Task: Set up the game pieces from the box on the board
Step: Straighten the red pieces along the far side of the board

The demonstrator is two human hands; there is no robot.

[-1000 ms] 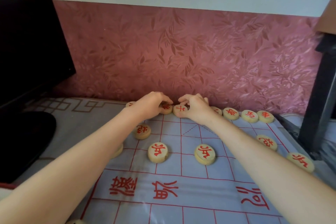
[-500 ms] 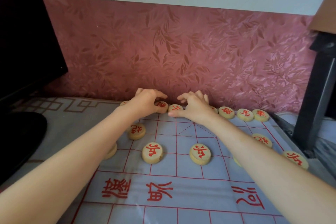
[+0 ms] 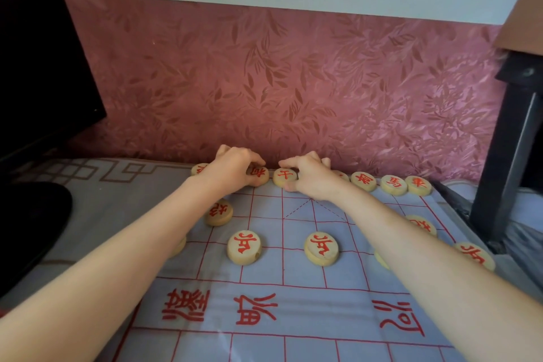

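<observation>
Mid-setup, filling the far rank of the pale blue cloth board with red grid lines (image 3: 264, 303), hard against the pink leaf-patterned wall (image 3: 293, 82).

Gripping with the left hand (image 3: 235, 169), fingers curled over it, a round pale wooden disc with a red character (image 3: 260, 175) on the back line.

Pinching with the right hand (image 3: 311, 178), between forefinger and thumb, the neighbouring red-marked wooden disc (image 3: 283, 177), just beside the first.

Further right along the same rank, at least three more red-lettered discs (image 3: 393, 184) side by side. Nearer, two larger-looking red-marked discs (image 3: 244, 247) on the grid, well apart.

No sight of the box.

Judged step: seating the two centre pieces on their crossings.

Next, probably: nudge each onto its intersection, release without dragging the cloth, then check the rank for gaps. Near half of the board out of frame, so overall progress hard to call.
</observation>
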